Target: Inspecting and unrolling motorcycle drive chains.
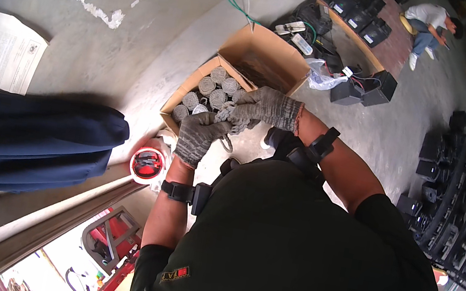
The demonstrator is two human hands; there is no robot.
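Observation:
Both of my hands wear grey knitted work gloves. My left hand (196,135) and my right hand (267,108) meet in front of an open cardboard box (176,98). Between them they grip a grey rope-like bundle (236,122), partly hidden by the fingers; a short loop hangs from it beside the left hand. Inside the box stand several grey rolls (206,86) with spiral ends, packed side by side. Their exact kind is hard to make out.
Behind the box another cardboard compartment (265,51) opens. A red-rimmed bucket (147,165) is at left, below a hanging dark blue garment (41,140). Black boxes (357,8) and cables lie far off. Black racks (465,205) stand at right; a seated person (428,27) is beyond.

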